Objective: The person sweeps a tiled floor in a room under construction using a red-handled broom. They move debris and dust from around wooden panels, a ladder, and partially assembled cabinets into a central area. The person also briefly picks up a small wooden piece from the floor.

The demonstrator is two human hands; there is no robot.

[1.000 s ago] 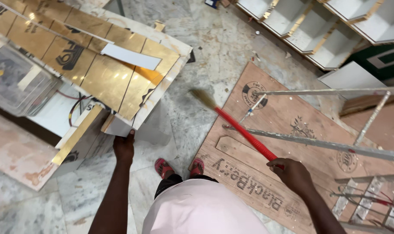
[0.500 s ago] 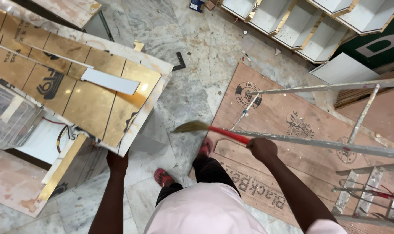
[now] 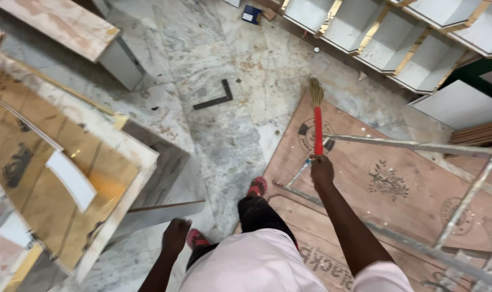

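The right hand [image 3: 321, 168] now swings the red-handled broom [image 3: 317, 120] from lying leftward to pointing far, bristles over the plywood sheet's [image 3: 397, 194] far edge; the left hand [image 3: 175, 236] drops off the worktop [image 3: 67, 178].

Soft, even daylight is filling the scene, leaving only faint shadows. A warm glare is bouncing off the glossy golden panel [image 3: 51, 178] at eight o'clock. The marble floor [image 3: 203, 81] is showing sharp at twelve o'clock. Lines are bending toward the edges, and the metal ladder [image 3: 419, 189] at four o'clock is blurring slightly.
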